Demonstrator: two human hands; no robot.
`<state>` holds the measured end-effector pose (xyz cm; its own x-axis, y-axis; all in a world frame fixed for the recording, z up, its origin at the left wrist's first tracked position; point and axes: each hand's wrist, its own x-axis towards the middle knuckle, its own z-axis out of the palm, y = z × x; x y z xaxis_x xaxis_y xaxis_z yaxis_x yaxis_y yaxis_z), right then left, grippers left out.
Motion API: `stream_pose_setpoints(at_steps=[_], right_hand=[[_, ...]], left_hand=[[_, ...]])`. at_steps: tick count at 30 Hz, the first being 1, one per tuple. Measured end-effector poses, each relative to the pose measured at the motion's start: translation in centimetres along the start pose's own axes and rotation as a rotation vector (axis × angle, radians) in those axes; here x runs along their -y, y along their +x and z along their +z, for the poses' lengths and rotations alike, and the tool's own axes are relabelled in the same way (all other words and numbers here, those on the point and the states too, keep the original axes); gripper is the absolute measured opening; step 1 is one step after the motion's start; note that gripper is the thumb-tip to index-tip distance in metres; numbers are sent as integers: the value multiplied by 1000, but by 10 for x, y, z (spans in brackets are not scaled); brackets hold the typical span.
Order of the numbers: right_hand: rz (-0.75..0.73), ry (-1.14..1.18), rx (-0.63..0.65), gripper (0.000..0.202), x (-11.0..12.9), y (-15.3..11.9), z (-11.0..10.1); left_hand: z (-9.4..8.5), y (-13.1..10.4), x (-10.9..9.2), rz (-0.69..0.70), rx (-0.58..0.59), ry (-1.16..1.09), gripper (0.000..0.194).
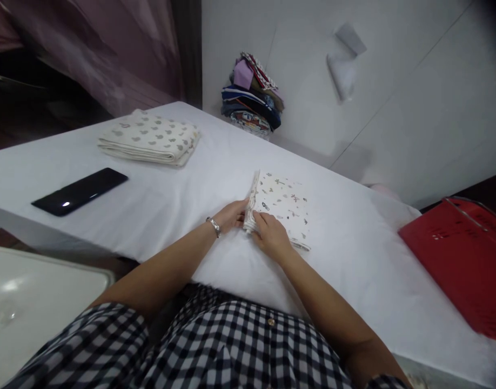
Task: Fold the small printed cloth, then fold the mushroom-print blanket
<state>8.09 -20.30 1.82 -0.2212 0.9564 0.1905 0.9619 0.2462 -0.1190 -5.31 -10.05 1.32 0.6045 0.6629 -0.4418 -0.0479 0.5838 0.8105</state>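
Note:
A folded white cloth (284,202) with small printed figures lies on the white-covered table (353,243), its left edge raised a little. My left hand (233,214), with a silver bracelet at the wrist, grips that left edge, its fingers partly tucked behind the layers. Over the near left corner of the same cloth is my right hand (270,232), fingers curled on the fold and thumb side towards the left hand. Some fingertips of both hands are hidden by the fabric.
Left on the table are a thicker folded cream cloth (151,138) with grey prints and a black phone (80,192). A red basket (461,259) stands at the right. Beyond the table, a pile of folded clothes (252,100) and a crumpled white piece (343,73) lie on the floor.

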Motion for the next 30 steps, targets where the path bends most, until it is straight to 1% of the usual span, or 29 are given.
stream_pose_setpoints(at_steps=[3, 7, 9, 11, 12, 14, 16, 18, 20, 22, 24, 27, 30], right_hand=[[16, 8, -37, 52, -2, 0, 4], [51, 100, -87, 50, -13, 0, 9], [77, 149, -91, 50, -17, 1, 10], [106, 199, -97, 50, -21, 2, 9], [117, 225, -105, 51, -22, 2, 8], [125, 276, -126, 51, -24, 2, 6], [129, 317, -139, 52, -25, 2, 4], [140, 342, -140, 52, -26, 3, 3], [145, 356, -140, 51, -26, 3, 2], [139, 359, -142, 51, -26, 3, 0], [127, 349, -154, 51, -27, 2, -3], [94, 307, -163, 52, -25, 2, -7], [23, 221, -82, 52, -19, 3, -8]], left_hand=[[-2, 1, 1, 10, 9, -3, 33], [-4, 4, 4, 25, 34, -12, 34], [-4, 4, 6, 41, -10, 16, 33], [-3, 0, 9, 53, -79, 63, 33], [-2, -2, 11, 52, -107, 82, 35], [-1, -8, 15, 45, -150, 121, 45], [0, -14, 20, 62, -170, 216, 59], [0, -17, 25, 116, -174, 366, 69], [-1, -16, 30, 186, -179, 499, 73], [-2, -14, 33, 224, -200, 556, 72], [-3, -11, 33, 217, -221, 537, 65], [-4, -12, 30, 187, -252, 416, 53], [-3, -19, 25, 150, -269, 254, 48]])
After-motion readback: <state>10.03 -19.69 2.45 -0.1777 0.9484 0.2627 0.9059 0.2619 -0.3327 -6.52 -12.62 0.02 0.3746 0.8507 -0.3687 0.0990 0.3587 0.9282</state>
